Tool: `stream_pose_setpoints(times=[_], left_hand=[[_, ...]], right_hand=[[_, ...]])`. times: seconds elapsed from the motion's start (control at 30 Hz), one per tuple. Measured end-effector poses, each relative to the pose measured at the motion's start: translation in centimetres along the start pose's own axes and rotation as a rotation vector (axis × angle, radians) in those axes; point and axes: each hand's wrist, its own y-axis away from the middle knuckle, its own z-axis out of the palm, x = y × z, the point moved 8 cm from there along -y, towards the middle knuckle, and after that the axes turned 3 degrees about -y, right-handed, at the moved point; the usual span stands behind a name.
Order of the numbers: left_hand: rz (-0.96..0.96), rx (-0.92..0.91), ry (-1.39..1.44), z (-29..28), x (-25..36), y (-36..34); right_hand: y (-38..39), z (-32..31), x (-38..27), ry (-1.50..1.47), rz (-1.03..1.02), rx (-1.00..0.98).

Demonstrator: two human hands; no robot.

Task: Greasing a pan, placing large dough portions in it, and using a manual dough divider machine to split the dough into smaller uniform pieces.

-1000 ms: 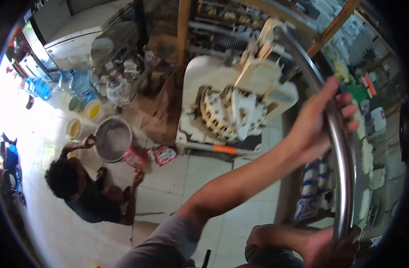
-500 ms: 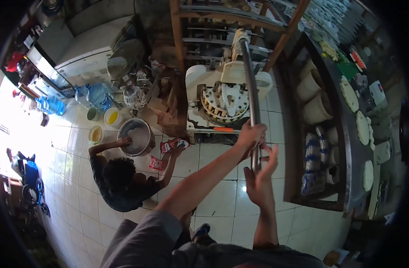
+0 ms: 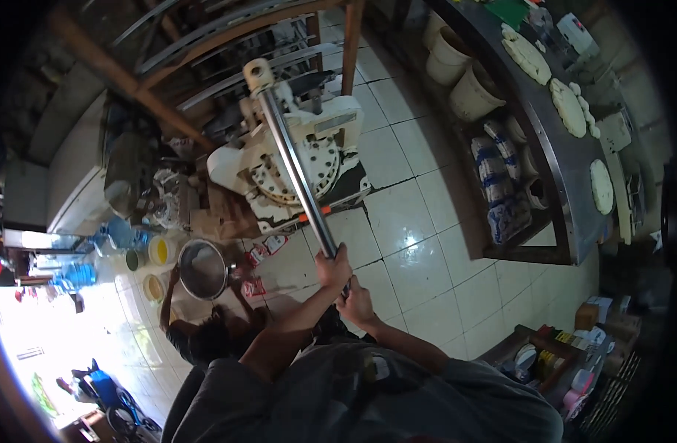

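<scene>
Your left hand [image 3: 333,268] and right hand [image 3: 355,301] are both closed around the lower end of the steel lever [image 3: 294,162], left above right; the lever rises to the white machine [image 3: 294,148] on the floor. Red and white packets [image 3: 263,255] lie flat on the tiles, just left of your hands. Near them, another person [image 3: 205,336] holds a metal bowl [image 3: 203,269]. Blue-striped sacks [image 3: 501,184] fill the shelf on the right.

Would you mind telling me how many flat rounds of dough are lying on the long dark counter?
3 rounds on the dark counter: the farthest round, the middle round and the nearest round. Small dough pieces lie beside them, and more may be hidden toward the picture's rim.
</scene>
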Motion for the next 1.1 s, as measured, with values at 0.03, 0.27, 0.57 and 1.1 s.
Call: stream_pose_setpoints(times=[0.03, 0.27, 0.57, 1.1], left_hand=[[0.013, 0.002, -0.011, -0.1, -2.0, -2.0], [0.485, 0.419, -0.598, 0.8, -4.9, -9.7], [0.186, 0.188, -0.001, 0.8, 2.5, -7.8], [0.238, 0.206, -0.022, 1.6, -3.8, -14.5]], right_hand=[[-0.3, 2.0, 2.4, -0.022, 0.014, -0.029], [-6.7, 9.0, 11.9, 0.046, -0.124, 0.076], [-4.9, 8.2, 10.3, 0.03, -0.062, 0.08], [-10.0, 10.1, 12.8, -0.069, -0.124, 0.164]])
